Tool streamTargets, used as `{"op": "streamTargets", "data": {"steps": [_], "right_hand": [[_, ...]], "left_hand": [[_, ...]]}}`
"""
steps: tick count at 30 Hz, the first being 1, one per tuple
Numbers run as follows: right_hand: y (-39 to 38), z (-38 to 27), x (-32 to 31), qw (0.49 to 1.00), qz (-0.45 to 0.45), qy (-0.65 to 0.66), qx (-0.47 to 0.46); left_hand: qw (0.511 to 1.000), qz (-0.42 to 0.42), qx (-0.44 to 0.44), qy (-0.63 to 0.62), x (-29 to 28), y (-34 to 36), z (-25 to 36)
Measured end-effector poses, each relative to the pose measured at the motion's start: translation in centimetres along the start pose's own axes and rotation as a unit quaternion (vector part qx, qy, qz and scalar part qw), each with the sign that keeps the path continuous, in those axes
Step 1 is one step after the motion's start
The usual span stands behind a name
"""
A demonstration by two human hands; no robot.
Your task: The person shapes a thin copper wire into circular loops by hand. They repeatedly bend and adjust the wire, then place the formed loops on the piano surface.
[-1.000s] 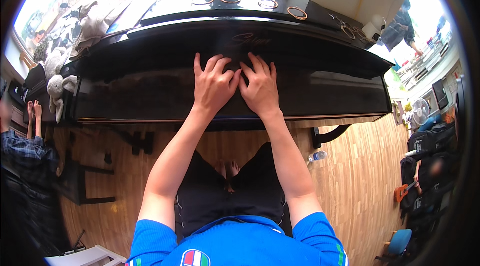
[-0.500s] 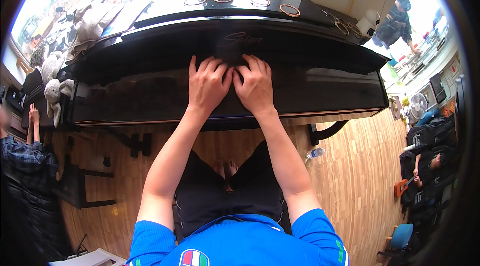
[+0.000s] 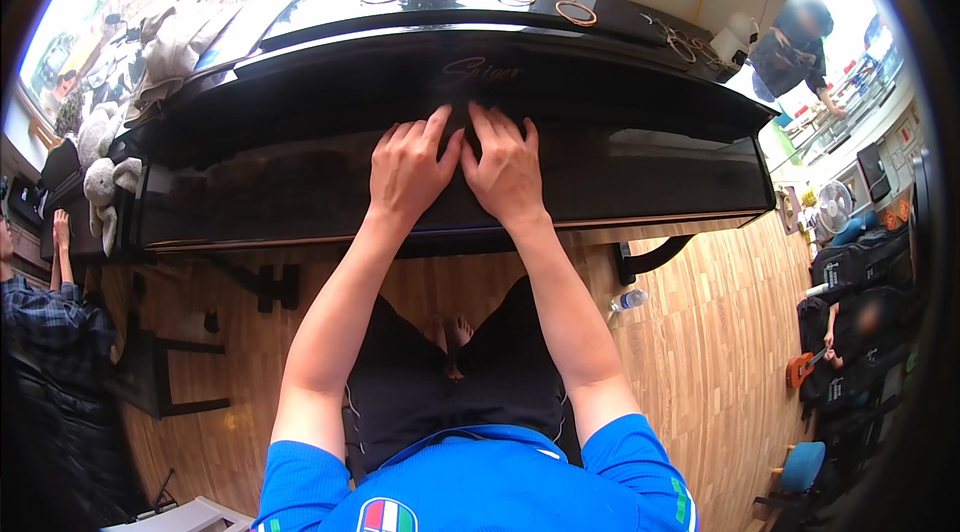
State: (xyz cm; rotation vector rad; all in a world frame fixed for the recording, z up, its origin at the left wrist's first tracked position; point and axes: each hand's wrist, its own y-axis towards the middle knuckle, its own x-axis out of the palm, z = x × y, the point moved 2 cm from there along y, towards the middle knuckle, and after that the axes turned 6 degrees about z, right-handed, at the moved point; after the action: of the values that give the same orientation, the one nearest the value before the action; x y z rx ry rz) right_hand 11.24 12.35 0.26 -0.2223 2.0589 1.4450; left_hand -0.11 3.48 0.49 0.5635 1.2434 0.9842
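Note:
Both hands rest on the glossy black lid of an upright piano, side by side near its middle, thumbs close but apart. The fingers of my left hand are apart and slightly curved, index finger reaching furthest forward. My right hand has curved, separated fingers touching the dark surface. Neither holds anything. On the piano top lie several thin round hoops and some tangled cords; pale cloth and a grey plush toy are at the left end.
A person sits at far left beside a black chair. Another holds a small orange guitar at right; a third stands beyond the piano. A bottle, blue stool and fan are at right.
My fingers have shifted on the lid, index fingers now stretched further forward and other fingers more bent. The view has moved slightly, and the left-side person's hands have shifted.

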Motion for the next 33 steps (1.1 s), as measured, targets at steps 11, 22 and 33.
{"op": "streamTargets", "data": {"steps": [11,22,33], "right_hand": [[-0.1,0.6,0.5,0.999,0.005,0.034,0.003],[0.1,-0.1,0.0,0.999,-0.014,0.016,0.034],[0.3,0.0,-0.2,0.999,0.024,0.025,-0.012]], "left_hand": [[0.997,-0.028,-0.052,-0.041,0.0,0.0,0.5],[0.999,-0.013,-0.035,0.004,0.0,-0.2,0.1],[1.0,0.006,-0.018,0.018,-0.1,-0.2,0.1]]}}
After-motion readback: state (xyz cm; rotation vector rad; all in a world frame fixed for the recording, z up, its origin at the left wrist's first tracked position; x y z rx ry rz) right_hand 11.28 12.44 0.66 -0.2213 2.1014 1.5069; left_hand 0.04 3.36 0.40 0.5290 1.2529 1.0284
